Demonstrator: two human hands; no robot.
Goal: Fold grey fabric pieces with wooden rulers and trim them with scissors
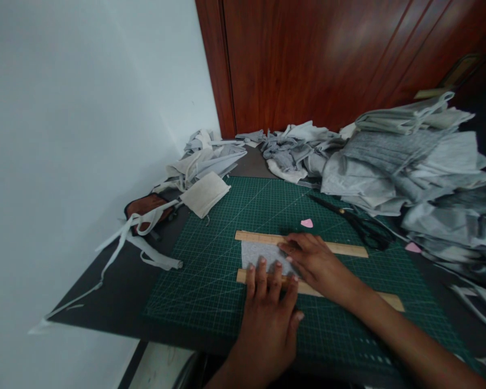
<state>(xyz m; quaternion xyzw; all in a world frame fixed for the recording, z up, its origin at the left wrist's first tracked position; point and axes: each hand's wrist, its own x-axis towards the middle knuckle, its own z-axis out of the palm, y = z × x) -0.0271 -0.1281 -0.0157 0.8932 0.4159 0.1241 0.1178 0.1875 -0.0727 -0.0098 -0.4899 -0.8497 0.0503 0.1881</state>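
Observation:
A small piece of grey fabric (261, 252) lies flat on a green gridded cutting mat (202, 270), between two wooden rulers. The upper ruler (348, 249) runs along the fabric's far edge, the lower ruler (391, 300) across its near edge. My left hand (269, 313) is open, its spread fingers pressing over the lower ruler onto the fabric. Stretched across from the right, my right hand (314, 262) lies with its fingers over the upper ruler and its thumb on the fabric. Part of each ruler and the fabric's right side are hidden under my hands.
Black scissors (354, 219) lie at the mat's upper right, near a pink scrap (306, 222). Large heaps of grey fabric (389, 167) stand at the right and back. A cream cloth piece (206, 194), a brown pouch (148, 208) and fabric strips (156, 256) are at left.

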